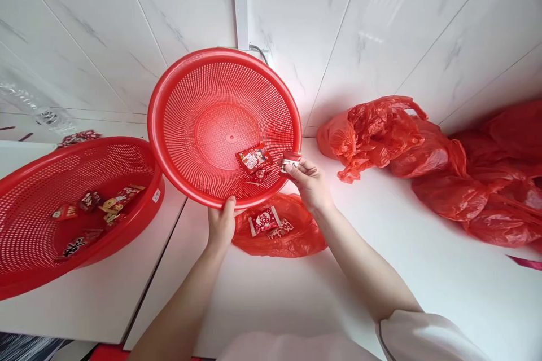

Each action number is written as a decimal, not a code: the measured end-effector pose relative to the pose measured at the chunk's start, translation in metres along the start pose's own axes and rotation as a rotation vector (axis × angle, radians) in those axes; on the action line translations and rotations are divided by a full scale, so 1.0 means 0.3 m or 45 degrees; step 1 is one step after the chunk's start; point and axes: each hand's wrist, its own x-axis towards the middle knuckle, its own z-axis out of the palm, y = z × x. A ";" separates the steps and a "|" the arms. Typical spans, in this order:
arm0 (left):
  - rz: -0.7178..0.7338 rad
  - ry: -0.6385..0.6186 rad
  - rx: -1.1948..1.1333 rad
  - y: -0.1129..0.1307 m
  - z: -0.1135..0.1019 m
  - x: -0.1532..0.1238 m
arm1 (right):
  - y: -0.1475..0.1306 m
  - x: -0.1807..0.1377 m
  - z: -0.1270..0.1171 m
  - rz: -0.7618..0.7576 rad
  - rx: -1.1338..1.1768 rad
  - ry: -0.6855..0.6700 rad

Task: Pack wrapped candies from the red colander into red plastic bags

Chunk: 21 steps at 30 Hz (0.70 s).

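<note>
My left hand (221, 224) grips the near rim of a round red perforated basket (199, 96), which is tilted up toward me. Two small red snack packets (254, 158) lie inside it near the lower edge. My right hand (308, 180) reaches over the basket's right rim, its fingers pinched on another small red-and-white packet (290, 160). Just below the basket, a flattened red plastic bag (292, 234) lies on the white counter with two packets (265, 220) on it.
A second red perforated basket (25, 248) sits at the left with several assorted packets inside. Crumpled red plastic bags (423, 152) are piled at the right against the white marble-tiled wall. A seam (165, 248) splits the white counter.
</note>
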 end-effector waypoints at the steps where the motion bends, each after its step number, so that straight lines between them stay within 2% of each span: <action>1: 0.000 -0.003 0.006 -0.001 0.000 -0.001 | 0.001 0.004 -0.004 -0.022 -0.034 0.038; 5: -0.012 -0.032 0.021 -0.007 0.003 -0.006 | 0.008 0.016 -0.025 -0.021 -0.156 0.098; 9: -0.011 -0.029 0.030 -0.011 0.006 -0.009 | 0.005 0.019 -0.027 0.132 -0.048 -0.013; 13: 0.009 0.009 0.031 -0.006 0.002 -0.001 | -0.019 0.008 -0.014 0.207 -0.101 -0.117; 16: 0.056 0.047 0.018 0.002 -0.003 0.012 | -0.041 -0.002 -0.018 0.255 -0.215 -0.284; 21: 0.118 0.092 0.004 0.007 -0.008 0.025 | -0.053 -0.027 -0.037 0.258 -0.627 -0.736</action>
